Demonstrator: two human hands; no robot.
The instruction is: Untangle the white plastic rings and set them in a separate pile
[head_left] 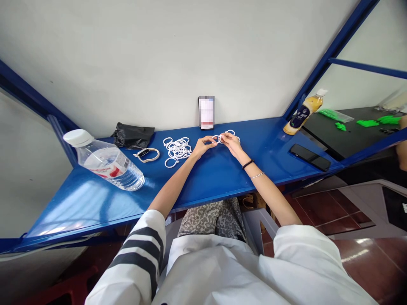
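Note:
Over the middle of the blue table (219, 178), both my hands meet at a white plastic ring (217, 138). My left hand (204, 146) pinches its left side between thumb and fingers. My right hand (232, 142) has its fingers closed on the ring's right side; whether a second ring is linked there I cannot make out. Close beyond the right hand lie a few more white rings (230, 132), partly hidden by it. To the left of my left hand, a loose pile of several white rings (178, 149) rests on the tabletop.
A phone (207, 112) leans against the wall at the back. On the left are a black plastic bag (133, 134), a smart band (148, 154) and a large water bottle (106, 163). A juice bottle (303, 112) and another phone (310, 156) are on the right.

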